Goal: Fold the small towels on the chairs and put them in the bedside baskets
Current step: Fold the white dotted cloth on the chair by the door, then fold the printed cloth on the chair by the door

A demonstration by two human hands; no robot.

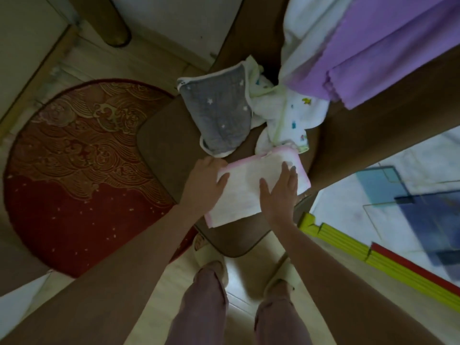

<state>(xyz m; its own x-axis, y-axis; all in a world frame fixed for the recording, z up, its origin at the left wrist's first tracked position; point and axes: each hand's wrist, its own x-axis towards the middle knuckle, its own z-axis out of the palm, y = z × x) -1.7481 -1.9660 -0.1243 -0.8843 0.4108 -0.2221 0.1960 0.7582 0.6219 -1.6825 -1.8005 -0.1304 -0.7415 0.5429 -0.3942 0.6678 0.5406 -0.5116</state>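
A white towel with a pink border (pixel 249 188) lies folded flat on the brown chair seat (pixel 164 143). My left hand (pixel 205 185) rests on its left edge with the thumb laid across the cloth. My right hand (pixel 280 192) presses flat on its right half, fingers straight. Behind it on the seat lie a grey towel with white stars (pixel 219 115) and a crumpled white towel with small coloured prints (pixel 283 118).
A purple cloth (pixel 388 48) and a white cloth (pixel 306 28) hang over the chair back at the upper right. A red patterned round rug (pixel 74 175) covers the floor to the left. Yellow and red foam mat edges (pixel 348 242) lie to the right. My slippered feet stand below the seat.
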